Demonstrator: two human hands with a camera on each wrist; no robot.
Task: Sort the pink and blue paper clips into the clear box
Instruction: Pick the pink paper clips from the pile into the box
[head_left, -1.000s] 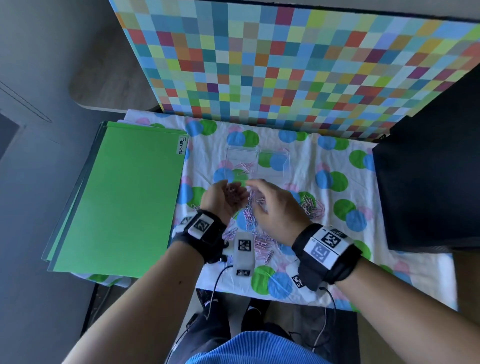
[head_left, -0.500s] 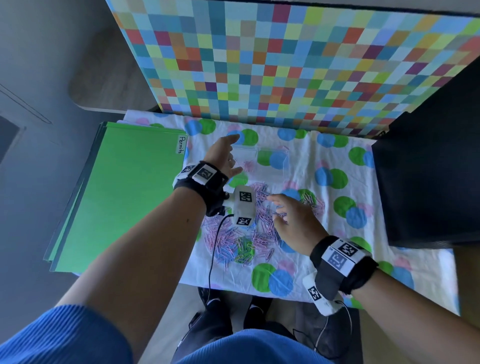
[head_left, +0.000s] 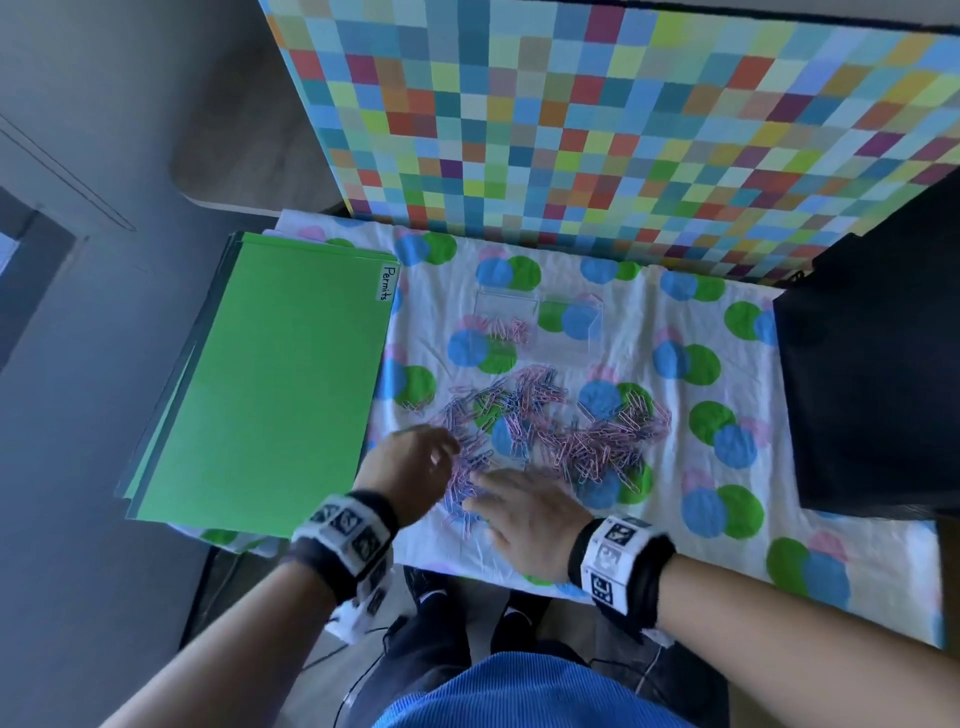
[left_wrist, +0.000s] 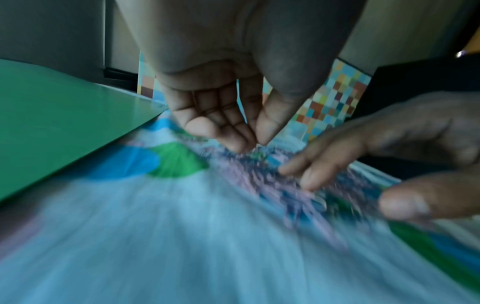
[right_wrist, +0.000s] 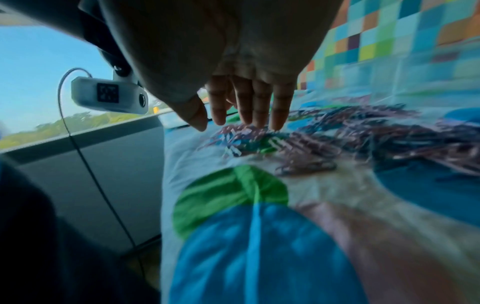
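The left hand (head_left: 410, 467) is back from the clear box (head_left: 540, 325) to the near edge of the paper clips (head_left: 545, 426) on the table, its grip narrow, thumb near fingertips, apparently empty. The right hand (head_left: 524, 514) lies flat on the pile, grip wide. A few pink clips lie in the box's left compartment; another pick likely begins.

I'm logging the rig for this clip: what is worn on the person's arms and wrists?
Bare forearms. Each wrist has a black band with white blocks of square black-and-white markers; the right band matches. A small white camera unit with a thin cable hangs under the left wrist. Blue ribbed clothing shows below.
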